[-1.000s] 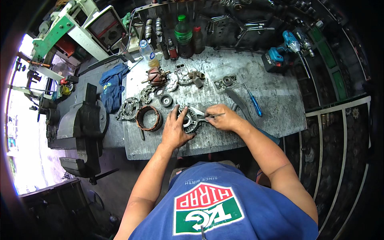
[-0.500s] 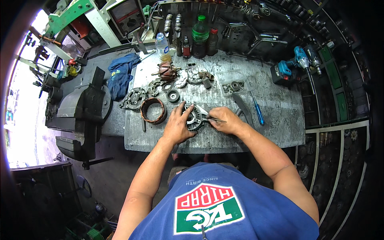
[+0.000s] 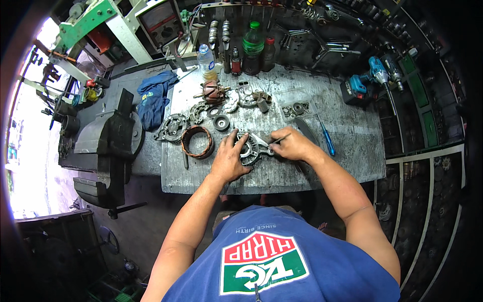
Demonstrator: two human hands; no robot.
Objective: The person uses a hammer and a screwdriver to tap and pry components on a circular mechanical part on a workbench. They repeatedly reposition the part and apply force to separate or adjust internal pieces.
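Observation:
On the metal bench lies a round cast housing with a mounting arm [image 3: 250, 151]. My left hand [image 3: 229, 160] grips its left side, fingers curled over the rim. My right hand [image 3: 292, 146] is closed on a thin dark tool [image 3: 279, 139], held over the housing's right-hand arm. Just left of my left hand stands a copper-wound ring [image 3: 191, 153]; behind it are a pulley [image 3: 221, 122], a second housing [image 3: 173, 128], a rotor [image 3: 213, 91] and several smaller parts.
A large vise [image 3: 100, 161] occupies the left, beside a blue cloth [image 3: 153, 100]. A blue screwdriver [image 3: 329, 141] and dark curved object [image 3: 307, 128] lie rightward. Bottles [image 3: 253, 48] stand at the back; a cordless driver [image 3: 357, 86] sits back right, near shelving [image 3: 427, 166].
My right hand with the tool has shifted slightly away from me along the housing's arm. My left hand stays on the housing. The camera view has shifted slightly.

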